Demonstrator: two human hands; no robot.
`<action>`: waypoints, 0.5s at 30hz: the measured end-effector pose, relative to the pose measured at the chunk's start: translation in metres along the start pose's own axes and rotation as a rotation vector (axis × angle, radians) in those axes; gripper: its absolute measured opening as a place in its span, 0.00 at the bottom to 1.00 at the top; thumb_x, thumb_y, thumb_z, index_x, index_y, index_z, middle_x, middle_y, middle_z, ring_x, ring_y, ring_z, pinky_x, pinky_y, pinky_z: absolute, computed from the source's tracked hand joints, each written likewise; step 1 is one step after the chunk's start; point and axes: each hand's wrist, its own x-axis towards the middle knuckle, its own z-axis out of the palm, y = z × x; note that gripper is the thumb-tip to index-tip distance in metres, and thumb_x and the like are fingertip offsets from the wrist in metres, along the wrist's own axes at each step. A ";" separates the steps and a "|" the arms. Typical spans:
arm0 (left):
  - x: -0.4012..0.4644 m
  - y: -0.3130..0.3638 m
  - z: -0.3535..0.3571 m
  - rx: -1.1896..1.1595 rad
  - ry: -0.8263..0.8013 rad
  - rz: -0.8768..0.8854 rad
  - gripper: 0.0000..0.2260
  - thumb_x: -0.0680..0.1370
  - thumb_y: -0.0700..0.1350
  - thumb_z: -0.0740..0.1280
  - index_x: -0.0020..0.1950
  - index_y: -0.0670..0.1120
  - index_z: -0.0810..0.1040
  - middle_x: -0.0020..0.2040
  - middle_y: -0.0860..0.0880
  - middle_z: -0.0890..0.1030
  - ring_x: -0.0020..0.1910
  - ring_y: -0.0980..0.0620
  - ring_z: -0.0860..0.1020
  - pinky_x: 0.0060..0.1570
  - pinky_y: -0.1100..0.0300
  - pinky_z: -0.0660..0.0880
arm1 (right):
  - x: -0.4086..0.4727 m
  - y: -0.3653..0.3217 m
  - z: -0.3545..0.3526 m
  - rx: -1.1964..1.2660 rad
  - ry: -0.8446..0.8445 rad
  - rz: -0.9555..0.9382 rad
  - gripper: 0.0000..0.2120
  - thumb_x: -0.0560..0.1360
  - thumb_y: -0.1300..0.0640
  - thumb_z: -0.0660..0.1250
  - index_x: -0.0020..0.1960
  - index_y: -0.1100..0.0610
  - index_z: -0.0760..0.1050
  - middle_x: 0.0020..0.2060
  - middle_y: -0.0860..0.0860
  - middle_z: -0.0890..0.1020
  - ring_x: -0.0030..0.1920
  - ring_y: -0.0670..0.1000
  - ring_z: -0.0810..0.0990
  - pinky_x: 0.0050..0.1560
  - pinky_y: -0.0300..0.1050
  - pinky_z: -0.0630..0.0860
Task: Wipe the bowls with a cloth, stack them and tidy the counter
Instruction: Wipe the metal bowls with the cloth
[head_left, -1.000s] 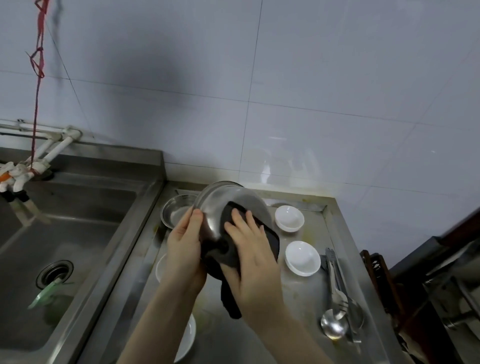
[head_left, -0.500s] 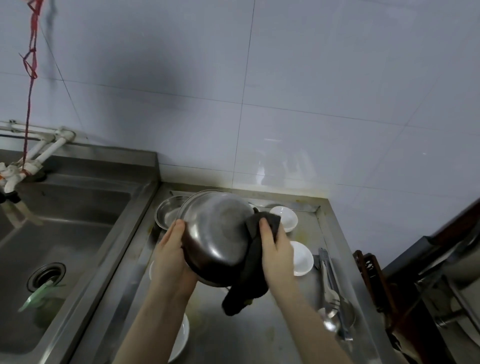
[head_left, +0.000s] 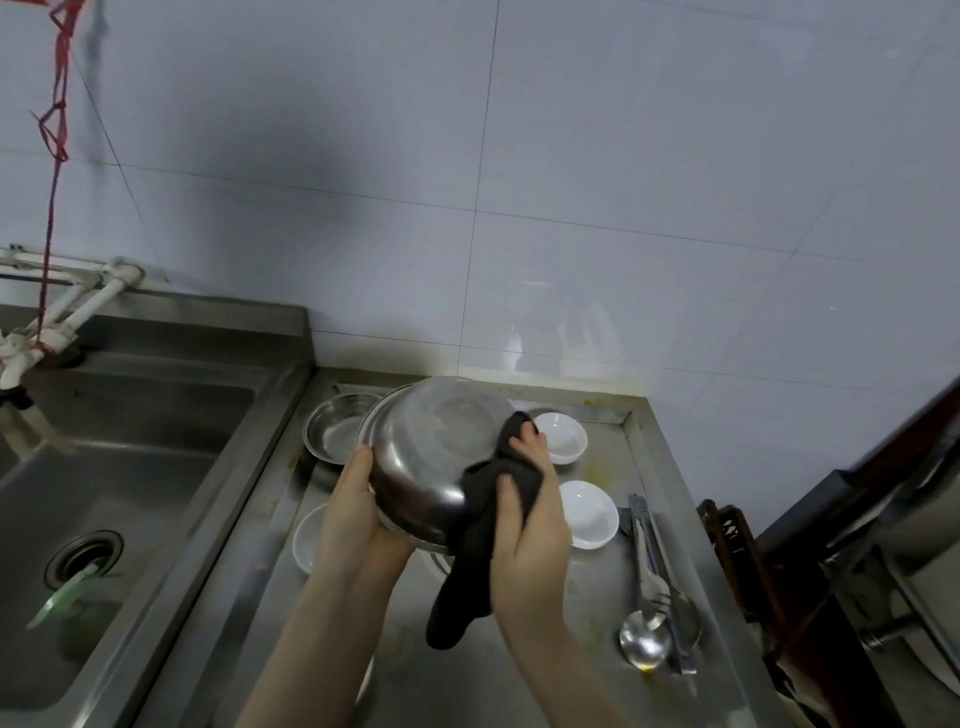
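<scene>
left hand (head_left: 358, 512): gripping the steel bowl (head_left: 431, 457) by its left rim — bottom facing up, above the table (head_left: 519, 675)
right hand (head_left: 527, 525): pinching a dark cloth (head_left: 483, 519) against the bowl's right side

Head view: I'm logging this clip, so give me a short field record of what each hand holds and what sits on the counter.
left hand: left hand grips the rim of the steel bowl, held tilted, underside up
right hand: right hand presses the dark cloth against the bowl
counter: smaller steel bowl, two white bowls, ladle, tongs
left of counter: sink
</scene>
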 end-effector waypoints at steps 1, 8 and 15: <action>0.000 0.002 -0.003 0.012 0.004 0.040 0.22 0.85 0.56 0.55 0.70 0.43 0.73 0.67 0.37 0.77 0.65 0.36 0.77 0.59 0.41 0.75 | 0.009 -0.002 -0.003 0.021 0.013 0.143 0.17 0.82 0.48 0.57 0.66 0.52 0.73 0.62 0.44 0.79 0.67 0.45 0.74 0.67 0.41 0.67; -0.024 -0.006 0.002 0.416 -0.053 0.242 0.10 0.84 0.44 0.61 0.56 0.42 0.81 0.51 0.42 0.85 0.49 0.46 0.84 0.50 0.53 0.78 | 0.077 -0.025 -0.016 -0.302 -0.326 0.155 0.12 0.81 0.47 0.58 0.51 0.54 0.74 0.42 0.50 0.81 0.49 0.55 0.78 0.48 0.46 0.70; -0.020 0.005 0.006 0.150 -0.078 0.051 0.25 0.83 0.58 0.56 0.62 0.40 0.81 0.56 0.38 0.84 0.55 0.42 0.83 0.53 0.50 0.76 | 0.026 -0.029 0.009 -0.540 -0.617 -0.612 0.17 0.77 0.47 0.58 0.59 0.53 0.78 0.65 0.47 0.78 0.72 0.47 0.67 0.73 0.48 0.59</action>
